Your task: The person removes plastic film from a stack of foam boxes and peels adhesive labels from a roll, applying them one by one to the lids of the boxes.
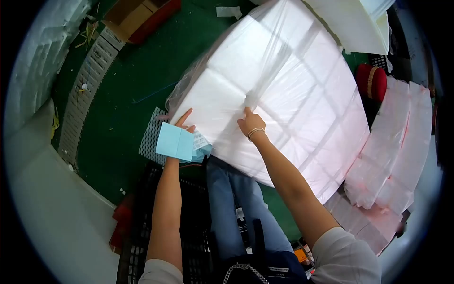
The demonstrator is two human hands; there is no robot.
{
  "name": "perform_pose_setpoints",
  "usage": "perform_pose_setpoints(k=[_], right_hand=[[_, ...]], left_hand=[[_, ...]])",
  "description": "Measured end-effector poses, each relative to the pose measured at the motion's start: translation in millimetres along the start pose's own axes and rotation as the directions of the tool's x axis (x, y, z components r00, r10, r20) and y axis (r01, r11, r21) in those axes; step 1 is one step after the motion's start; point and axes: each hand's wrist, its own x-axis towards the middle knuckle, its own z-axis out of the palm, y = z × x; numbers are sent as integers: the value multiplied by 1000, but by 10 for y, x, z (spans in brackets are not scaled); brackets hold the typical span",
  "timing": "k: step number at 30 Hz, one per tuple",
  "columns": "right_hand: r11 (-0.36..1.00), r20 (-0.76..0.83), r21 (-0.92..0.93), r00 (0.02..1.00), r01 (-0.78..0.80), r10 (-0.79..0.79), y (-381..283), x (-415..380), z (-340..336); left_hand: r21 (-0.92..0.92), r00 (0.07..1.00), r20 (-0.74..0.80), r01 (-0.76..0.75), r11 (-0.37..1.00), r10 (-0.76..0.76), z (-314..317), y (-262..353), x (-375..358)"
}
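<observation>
A big block of white pieces wrapped in clear plastic film [227,78] stands in front of me. My right hand [252,125] is on its top, fingers curled with the index fingertip at a bunched fold of the film; the fingertips' grip is partly hidden. My left hand [186,124] is at the block's near left edge, with a thumb or finger stretched out. Light blue folded sheets [174,142] cover most of that hand and seem held in it. Beside them hangs a blue piece with a printed white label [201,142].
A grey mesh-patterned sheet [152,137] lies left of the block. An open cardboard box [137,19] is at the upper left on the green floor [111,128]. Wrapped pinkish-white bundles [388,146] and a red round object [371,82] are on the right. Black crates [151,227] stand near my legs.
</observation>
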Motion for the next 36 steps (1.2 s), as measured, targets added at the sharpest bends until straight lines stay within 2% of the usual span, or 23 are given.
perform_pose_setpoints(k=[2,3,5,7,8,9,10,11,13,14,15,17,19,21,23,24,25,27,30,32,34,35,36], right_hand=[[851,-48,512,994,112,-102,-20,-222,-32],[842,-103,518,989,148,-111,-52,-40,-129],[718,216,696,949,16,-231,-258,-184,-256],[743,230,654,899,140,-372,-261,-464,-11],[724,119,648,907,237,-404,-233,-562,91],[707,15,628,903,325,-429,-188,-698,159],[673,0,664,900,325,-435,-156,-807,144],[660,-65,663,906,353,-419,-170,-907,113],[632,-240,510,802,584,-547,-205,-917,6],[671,-100,575,855,467,-509,-177,-922,-186],[669,-95,561,840,489,-534,-179,-845,-272],[756,-78,339,818,560,-570,-208,-832,-382],[718,-46,310,764,624,-644,-179,-880,-672],[831,-76,203,855,518,-514,-142,-874,-884],[820,-352,206,823,533,-446,-97,-623,-1080],[787,-493,54,702,615,-514,-90,-447,-1110],[787,-503,64,701,614,-506,-126,-212,-1081],[779,-615,-322,506,539,-604,-206,308,-1066],[948,-592,-106,747,301,-303,-168,902,-1574],[994,-525,19,847,108,-82,52,1361,-1871],[996,-570,-85,821,-27,-26,405,1767,-2286],[999,-519,-47,853,25,-46,686,1864,-2617],[995,-660,65,745,-75,99,1053,2182,-2775]], left_hand=[[-209,945,228,283,936,-234,-146,242,-89],[-209,961,203,230,950,-188,-43,287,133],[-114,969,203,166,980,-141,-89,564,84],[-115,958,252,169,979,-136,-179,1191,10],[-8,910,406,94,996,-83,-244,1440,48],[133,845,502,-283,950,182,-161,1258,66],[217,710,556,-626,749,432,-78,1079,83],[-103,629,773,-10,995,86,-11,1005,139],[-81,638,745,-202,976,194,64,1240,256],[70,604,790,-252,965,100,23,1382,374],[217,603,798,-298,930,6,-34,1556,500],[488,656,752,-487,724,-66,-95,1594,663],[565,642,755,-533,629,-134,-192,1579,804],[623,628,752,-576,529,-201,-258,1572,860],[538,662,746,-538,648,-69,-300,1555,760],[549,679,729,-498,672,-92,-326,1634,752],[554,676,731,-506,661,-95,-361,1674,757],[518,719,694,-529,672,32,-398,1687,787],[539,772,635,-413,734,-32,-500,1474,831],[545,803,591,-333,769,-71,-686,1244,787],[592,861,478,-168,788,-175,-938,999,791],[587,863,477,-171,791,-167,-1052,919,841],[620,886,413,-104,778,-211,-1152,853,872]])
